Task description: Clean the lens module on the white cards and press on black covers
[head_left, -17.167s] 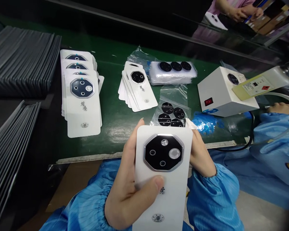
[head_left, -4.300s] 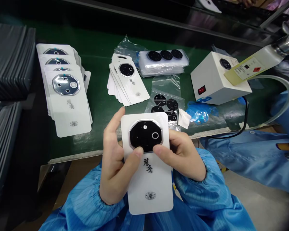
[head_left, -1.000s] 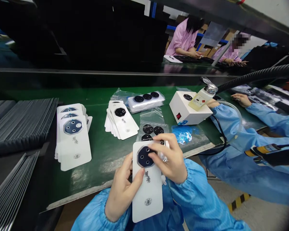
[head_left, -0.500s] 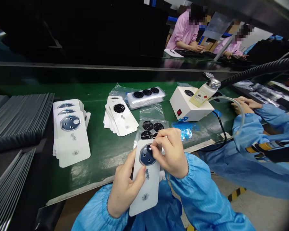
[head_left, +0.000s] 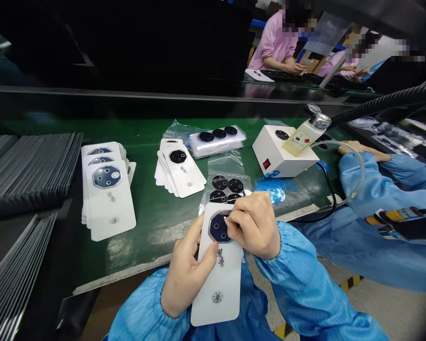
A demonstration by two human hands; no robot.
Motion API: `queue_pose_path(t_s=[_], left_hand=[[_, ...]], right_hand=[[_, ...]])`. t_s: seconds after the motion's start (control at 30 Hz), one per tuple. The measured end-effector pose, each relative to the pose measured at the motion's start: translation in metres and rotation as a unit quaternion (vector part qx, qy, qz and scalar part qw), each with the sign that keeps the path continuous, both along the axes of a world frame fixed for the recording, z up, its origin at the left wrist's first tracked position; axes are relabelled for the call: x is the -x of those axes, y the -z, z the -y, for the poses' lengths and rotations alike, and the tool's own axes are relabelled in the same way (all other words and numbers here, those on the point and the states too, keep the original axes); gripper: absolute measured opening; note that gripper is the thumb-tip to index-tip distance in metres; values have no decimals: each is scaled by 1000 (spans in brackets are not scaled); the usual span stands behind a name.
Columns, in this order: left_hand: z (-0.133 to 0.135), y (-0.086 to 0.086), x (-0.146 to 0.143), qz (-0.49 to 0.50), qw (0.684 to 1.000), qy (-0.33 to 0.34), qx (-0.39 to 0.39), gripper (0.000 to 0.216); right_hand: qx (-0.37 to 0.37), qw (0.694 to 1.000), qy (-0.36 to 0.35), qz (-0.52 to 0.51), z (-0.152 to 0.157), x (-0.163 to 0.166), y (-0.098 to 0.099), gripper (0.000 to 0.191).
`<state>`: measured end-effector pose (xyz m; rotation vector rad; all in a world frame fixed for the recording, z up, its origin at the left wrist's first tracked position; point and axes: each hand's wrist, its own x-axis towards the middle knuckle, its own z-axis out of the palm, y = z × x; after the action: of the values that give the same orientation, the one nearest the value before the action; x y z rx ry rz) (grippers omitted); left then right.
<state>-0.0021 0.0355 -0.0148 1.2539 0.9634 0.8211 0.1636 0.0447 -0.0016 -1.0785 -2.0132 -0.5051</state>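
A white phone back panel point(head_left: 218, 277) with a dark octagonal camera area and printed black characters is tilted up in front of me, over the bench's front edge. My left hand point(head_left: 186, 272) grips it by its left side, thumb on the face and fingers behind. At the right side of the camera area point(head_left: 217, 228), my right hand point(head_left: 255, 225) is closed in a pinch; its fingertips hide whatever may be between them. Just beyond the panel lies a clear plastic sheet with black camera discs point(head_left: 220, 183), partly covered by the panel and hand.
Stacked white panels lie left point(head_left: 111, 203) and mid-bench point(head_left: 186, 175). Behind are bagged discs point(head_left: 218, 142). A white box point(head_left: 282, 158) carries a yellowish pump bottle point(head_left: 300, 139); blue film scraps point(head_left: 277, 188) lie before it. Grey racks point(head_left: 28, 175) stand left; a co-worker's blue sleeve point(head_left: 358, 170) is right.
The panel has turned slightly more upright in my left hand. My right hand keeps its pinch at the camera area, and its fingers have curled inward a little. The view has shifted slightly.
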Motion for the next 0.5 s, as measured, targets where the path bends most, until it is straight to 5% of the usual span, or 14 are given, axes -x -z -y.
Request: queue_pose_path(t_s=[0.33, 0.5], left_hand=[[0, 2, 4, -27, 998, 20, -61, 41], [-1, 5, 6, -30, 996, 20, -84, 41]], right_hand=[[134, 984, 23, -112, 0, -4, -13, 12], [225, 960, -37, -163, 1, -9, -17, 8]])
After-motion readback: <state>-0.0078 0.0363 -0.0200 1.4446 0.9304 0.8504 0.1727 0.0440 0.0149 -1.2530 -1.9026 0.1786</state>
